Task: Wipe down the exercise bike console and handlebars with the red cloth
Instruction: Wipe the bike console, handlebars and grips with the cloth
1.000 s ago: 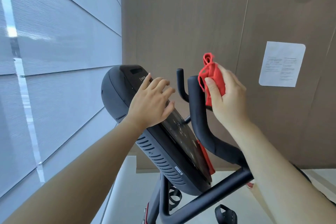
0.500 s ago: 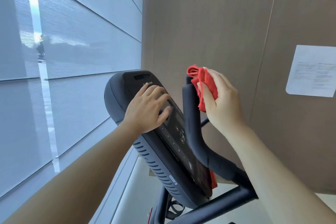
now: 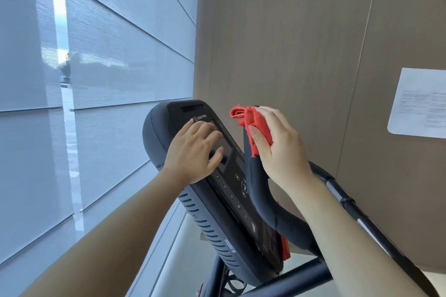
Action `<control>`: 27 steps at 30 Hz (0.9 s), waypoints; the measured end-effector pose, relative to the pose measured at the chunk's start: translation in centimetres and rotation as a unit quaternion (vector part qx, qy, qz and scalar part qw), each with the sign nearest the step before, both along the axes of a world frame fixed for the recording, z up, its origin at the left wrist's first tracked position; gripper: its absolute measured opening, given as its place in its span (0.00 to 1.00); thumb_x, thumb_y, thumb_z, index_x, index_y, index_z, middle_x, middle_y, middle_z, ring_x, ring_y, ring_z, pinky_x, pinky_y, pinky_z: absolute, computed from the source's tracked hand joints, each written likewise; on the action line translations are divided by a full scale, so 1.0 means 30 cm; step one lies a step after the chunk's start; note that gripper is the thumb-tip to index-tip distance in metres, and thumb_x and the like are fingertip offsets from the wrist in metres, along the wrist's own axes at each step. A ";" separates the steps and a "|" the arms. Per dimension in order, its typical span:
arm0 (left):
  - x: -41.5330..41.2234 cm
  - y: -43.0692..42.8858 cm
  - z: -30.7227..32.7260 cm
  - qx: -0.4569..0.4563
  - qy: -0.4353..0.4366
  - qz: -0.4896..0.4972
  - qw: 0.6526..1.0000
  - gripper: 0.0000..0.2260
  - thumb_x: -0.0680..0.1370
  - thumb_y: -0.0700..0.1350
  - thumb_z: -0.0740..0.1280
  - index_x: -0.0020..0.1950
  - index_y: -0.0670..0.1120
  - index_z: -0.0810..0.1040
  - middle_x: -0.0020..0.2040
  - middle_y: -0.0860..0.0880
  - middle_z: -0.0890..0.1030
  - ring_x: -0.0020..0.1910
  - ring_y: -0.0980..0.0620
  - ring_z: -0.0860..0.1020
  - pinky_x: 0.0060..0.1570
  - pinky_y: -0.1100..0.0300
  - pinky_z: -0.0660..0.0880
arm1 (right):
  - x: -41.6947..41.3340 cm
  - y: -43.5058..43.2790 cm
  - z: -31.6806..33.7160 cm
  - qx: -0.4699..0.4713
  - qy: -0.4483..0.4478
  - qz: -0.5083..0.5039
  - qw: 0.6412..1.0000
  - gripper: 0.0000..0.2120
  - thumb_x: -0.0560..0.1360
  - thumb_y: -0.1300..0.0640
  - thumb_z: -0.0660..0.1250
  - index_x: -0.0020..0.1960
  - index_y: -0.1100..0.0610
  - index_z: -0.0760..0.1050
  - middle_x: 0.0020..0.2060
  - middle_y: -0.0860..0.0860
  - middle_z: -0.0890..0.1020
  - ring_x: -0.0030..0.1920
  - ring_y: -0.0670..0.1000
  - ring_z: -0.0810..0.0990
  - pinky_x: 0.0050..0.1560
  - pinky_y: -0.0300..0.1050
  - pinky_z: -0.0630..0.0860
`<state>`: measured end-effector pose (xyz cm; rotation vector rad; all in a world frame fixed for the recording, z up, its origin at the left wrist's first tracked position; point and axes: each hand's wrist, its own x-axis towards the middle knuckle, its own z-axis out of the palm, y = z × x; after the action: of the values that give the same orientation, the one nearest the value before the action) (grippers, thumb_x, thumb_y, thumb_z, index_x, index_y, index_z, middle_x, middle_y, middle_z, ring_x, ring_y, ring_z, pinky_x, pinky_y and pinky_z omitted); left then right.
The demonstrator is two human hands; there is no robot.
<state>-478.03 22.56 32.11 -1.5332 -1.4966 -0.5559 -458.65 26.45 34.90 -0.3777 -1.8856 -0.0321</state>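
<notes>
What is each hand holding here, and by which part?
The right hand grips the bunched red cloth around its middle, against the top of the handlebar. The left hand holds nothing; it rests on the console.

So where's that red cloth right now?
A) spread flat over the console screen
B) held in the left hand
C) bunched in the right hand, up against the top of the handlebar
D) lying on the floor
C: the right hand grips the bunched cloth at the upper end of the handlebar, while the left hand rests bare on the console.
</notes>
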 end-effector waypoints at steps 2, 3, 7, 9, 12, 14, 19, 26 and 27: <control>-0.005 -0.006 -0.011 -0.003 0.004 -0.001 1.000 0.16 0.75 0.54 0.58 0.50 0.46 0.79 0.50 0.48 0.79 0.51 0.46 0.76 0.64 0.51 0.61 | 0.001 -0.003 -0.016 -0.002 0.011 -0.002 1.000 0.20 0.78 0.48 0.58 0.64 0.59 0.72 0.61 0.50 0.75 0.60 0.48 0.73 0.60 0.35 0.67; -0.007 -0.011 -0.016 -0.006 0.007 -0.001 1.000 0.16 0.75 0.54 0.57 0.50 0.46 0.79 0.50 0.48 0.79 0.51 0.46 0.76 0.65 0.51 0.62 | 0.003 -0.007 -0.028 -0.004 0.020 -0.005 1.000 0.20 0.77 0.48 0.58 0.64 0.59 0.71 0.62 0.51 0.75 0.61 0.48 0.73 0.62 0.37 0.67; -0.017 -0.017 -0.022 -0.019 0.027 -0.005 0.999 0.16 0.75 0.54 0.57 0.50 0.47 0.79 0.50 0.49 0.79 0.52 0.46 0.76 0.65 0.51 0.61 | 0.043 -0.029 -0.062 -0.005 0.053 -0.018 0.998 0.22 0.77 0.49 0.58 0.65 0.60 0.72 0.62 0.52 0.75 0.63 0.48 0.72 0.64 0.35 0.66; -0.020 -0.015 -0.024 -0.025 0.029 -0.003 0.999 0.16 0.75 0.55 0.57 0.51 0.47 0.79 0.51 0.49 0.78 0.53 0.46 0.76 0.65 0.51 0.61 | 0.055 -0.038 -0.075 -0.004 0.051 -0.026 0.998 0.23 0.77 0.48 0.57 0.66 0.60 0.70 0.64 0.53 0.73 0.64 0.49 0.71 0.65 0.33 0.64; -0.020 -0.014 -0.026 -0.033 0.028 -0.005 0.999 0.17 0.75 0.55 0.56 0.52 0.48 0.79 0.52 0.49 0.78 0.54 0.47 0.76 0.66 0.50 0.60 | 0.031 -0.059 -0.126 -0.030 0.014 -0.045 0.998 0.27 0.77 0.45 0.55 0.73 0.55 0.62 0.72 0.50 0.66 0.70 0.48 0.65 0.67 0.37 0.65; -0.020 -0.015 -0.025 -0.038 0.026 -0.012 0.999 0.17 0.75 0.55 0.56 0.53 0.48 0.79 0.52 0.49 0.79 0.55 0.47 0.76 0.66 0.51 0.60 | 0.021 -0.073 -0.175 -0.032 0.007 -0.072 0.997 0.28 0.77 0.44 0.55 0.74 0.53 0.59 0.73 0.48 0.63 0.71 0.48 0.65 0.65 0.38 0.66; -0.010 -0.024 0.011 -0.019 -0.039 -0.100 0.994 0.17 0.76 0.53 0.56 0.56 0.48 0.78 0.54 0.49 0.78 0.56 0.46 0.75 0.63 0.53 0.66 | 0.046 -0.082 -0.211 -0.045 0.056 -0.062 0.996 0.24 0.77 0.50 0.59 0.71 0.59 0.66 0.68 0.50 0.70 0.68 0.47 0.68 0.67 0.31 0.62; -0.064 -0.007 0.088 0.023 -0.033 -0.106 0.994 0.16 0.76 0.51 0.57 0.56 0.47 0.78 0.53 0.47 0.79 0.54 0.45 0.77 0.64 0.54 0.61 | -0.074 -0.110 -0.083 -0.004 0.037 -0.166 0.986 0.26 0.79 0.48 0.57 0.73 0.60 0.61 0.72 0.58 0.64 0.72 0.56 0.62 0.71 0.46 0.62; -0.073 -0.005 0.085 0.023 -0.034 -0.105 0.994 0.16 0.76 0.51 0.56 0.56 0.46 0.78 0.52 0.47 0.79 0.54 0.45 0.77 0.64 0.54 0.61 | -0.092 -0.108 -0.091 0.004 0.015 -0.194 0.981 0.27 0.79 0.47 0.55 0.74 0.59 0.59 0.73 0.58 0.62 0.73 0.58 0.60 0.71 0.51 0.62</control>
<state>-480.23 22.40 34.64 -1.6621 -1.3707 -0.7658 -461.40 23.21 32.16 -0.7314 -1.7565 -0.2940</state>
